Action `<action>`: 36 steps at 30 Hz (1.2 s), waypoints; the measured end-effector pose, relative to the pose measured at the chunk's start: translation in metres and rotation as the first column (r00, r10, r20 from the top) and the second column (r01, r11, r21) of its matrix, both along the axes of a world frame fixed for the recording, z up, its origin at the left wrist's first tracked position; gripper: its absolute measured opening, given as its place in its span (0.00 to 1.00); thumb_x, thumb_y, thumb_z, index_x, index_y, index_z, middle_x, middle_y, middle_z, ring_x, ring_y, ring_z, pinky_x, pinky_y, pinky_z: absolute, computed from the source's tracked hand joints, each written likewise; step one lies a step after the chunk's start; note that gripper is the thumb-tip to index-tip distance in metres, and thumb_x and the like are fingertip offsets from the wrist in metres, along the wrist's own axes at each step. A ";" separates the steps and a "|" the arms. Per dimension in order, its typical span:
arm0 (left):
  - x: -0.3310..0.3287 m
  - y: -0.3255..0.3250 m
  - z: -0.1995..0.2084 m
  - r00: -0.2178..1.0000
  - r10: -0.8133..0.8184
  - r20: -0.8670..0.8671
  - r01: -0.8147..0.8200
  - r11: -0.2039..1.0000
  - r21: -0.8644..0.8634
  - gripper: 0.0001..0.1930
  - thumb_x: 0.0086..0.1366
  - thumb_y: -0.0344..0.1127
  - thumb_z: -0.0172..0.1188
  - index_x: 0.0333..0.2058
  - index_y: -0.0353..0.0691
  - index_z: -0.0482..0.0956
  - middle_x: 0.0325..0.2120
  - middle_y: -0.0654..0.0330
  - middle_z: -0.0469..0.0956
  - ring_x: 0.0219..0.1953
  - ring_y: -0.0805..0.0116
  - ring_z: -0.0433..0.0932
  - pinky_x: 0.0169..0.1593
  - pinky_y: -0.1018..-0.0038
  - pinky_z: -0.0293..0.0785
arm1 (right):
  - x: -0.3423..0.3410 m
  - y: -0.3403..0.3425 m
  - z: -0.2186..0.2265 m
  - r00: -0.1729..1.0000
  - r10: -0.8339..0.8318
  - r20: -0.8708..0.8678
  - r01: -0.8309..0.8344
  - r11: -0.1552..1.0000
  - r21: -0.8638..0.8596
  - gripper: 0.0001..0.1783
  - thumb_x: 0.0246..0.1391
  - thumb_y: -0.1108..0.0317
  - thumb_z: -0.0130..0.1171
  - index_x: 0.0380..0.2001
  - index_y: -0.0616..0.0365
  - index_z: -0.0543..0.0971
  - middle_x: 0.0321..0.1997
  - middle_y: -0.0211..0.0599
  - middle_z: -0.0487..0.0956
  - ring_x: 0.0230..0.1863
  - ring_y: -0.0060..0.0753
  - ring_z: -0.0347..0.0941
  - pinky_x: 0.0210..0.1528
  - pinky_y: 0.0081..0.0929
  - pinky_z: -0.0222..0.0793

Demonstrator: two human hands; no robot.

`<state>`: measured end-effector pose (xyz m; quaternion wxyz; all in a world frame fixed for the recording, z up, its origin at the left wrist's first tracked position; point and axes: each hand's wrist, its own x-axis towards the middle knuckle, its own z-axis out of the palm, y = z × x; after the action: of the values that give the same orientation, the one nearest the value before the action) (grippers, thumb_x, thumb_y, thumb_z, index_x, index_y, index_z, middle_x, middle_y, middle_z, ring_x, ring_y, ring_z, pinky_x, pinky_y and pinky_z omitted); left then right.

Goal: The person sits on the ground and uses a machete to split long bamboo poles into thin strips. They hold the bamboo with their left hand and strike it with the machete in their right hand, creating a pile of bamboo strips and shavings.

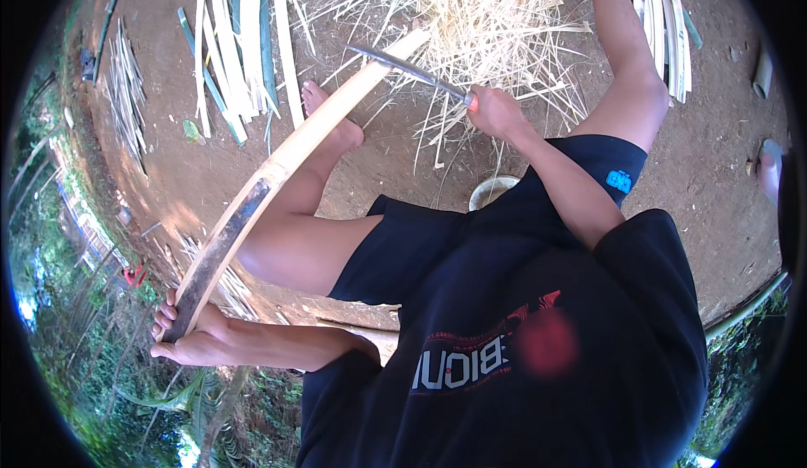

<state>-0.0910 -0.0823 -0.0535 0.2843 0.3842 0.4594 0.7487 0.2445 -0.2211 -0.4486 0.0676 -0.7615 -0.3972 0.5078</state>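
Observation:
A long split bamboo strip [290, 150] slants from the lower left up to the middle, pale at its far end and dark-stained toward the near end. My left hand [195, 335] is closed round that dark near end. In my right hand [498, 113] is the handle of a long narrow knife [420, 75]. Its blade lies across the pale strip close to the far end and appears to touch it. The cutting edge itself is too small to make out.
A heap of thin bamboo shavings [487, 23] covers the ground ahead. Split bamboo strips [239, 39] lie at the far left, more strips [666, 27] at the far right. Thin slivers [128, 90] lie further left. A pale round rim [490, 191] shows beside my right thigh. Greenery borders the left.

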 end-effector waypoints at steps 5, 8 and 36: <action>-0.010 0.006 -0.002 1.000 -0.003 0.003 0.003 1.000 -0.005 0.26 0.74 0.59 0.32 0.27 0.44 0.63 0.20 0.64 0.57 0.25 0.66 0.58 0.36 0.64 0.66 | 0.014 0.006 -0.020 0.994 -0.108 -0.003 0.108 0.994 -0.030 0.16 0.54 0.62 0.54 0.42 0.61 0.78 0.39 0.57 0.81 0.43 0.54 0.79 0.49 0.45 0.73; -0.012 0.005 -0.003 1.000 0.000 0.011 0.000 1.000 -0.003 0.26 0.74 0.59 0.32 0.27 0.44 0.63 0.21 0.64 0.58 0.25 0.66 0.58 0.36 0.64 0.66 | 0.009 -0.007 -0.024 0.993 -0.111 0.050 0.112 0.993 -0.025 0.17 0.53 0.63 0.55 0.43 0.62 0.77 0.40 0.56 0.81 0.43 0.55 0.78 0.49 0.45 0.73; 0.043 -0.028 0.003 0.981 -0.194 0.029 0.187 0.969 0.164 0.26 0.72 0.62 0.37 0.26 0.46 0.63 0.17 0.67 0.60 0.20 0.72 0.63 0.32 0.71 0.67 | -0.108 -0.010 0.223 0.946 0.184 -0.267 0.023 0.783 0.621 0.09 0.46 0.69 0.61 0.31 0.57 0.74 0.18 0.52 0.76 0.25 0.59 0.77 0.29 0.49 0.71</action>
<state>-0.0477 -0.1103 -0.0505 0.3333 0.4312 0.3523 0.7608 0.1361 -0.2310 -0.2253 0.3523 -0.5891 -0.5576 0.4668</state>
